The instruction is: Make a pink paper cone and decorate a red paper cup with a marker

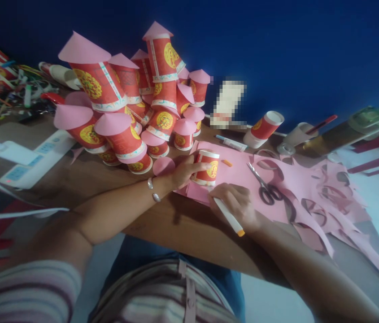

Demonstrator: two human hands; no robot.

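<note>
A person's left hand wraps around a red paper cup, left of the scissors, while the right hand, fingers closed on a white marker, sits between. Farther left of the scissors, pink-coned red cups crowd the surface.

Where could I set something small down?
The table shows bare wood along its near edge, between the left forearm and right forearm, in front of the pink sheet; also between the power strip, the cup pile and the left forearm. It's crowded at that pile and among the paper scraps right of the scissors.
</note>
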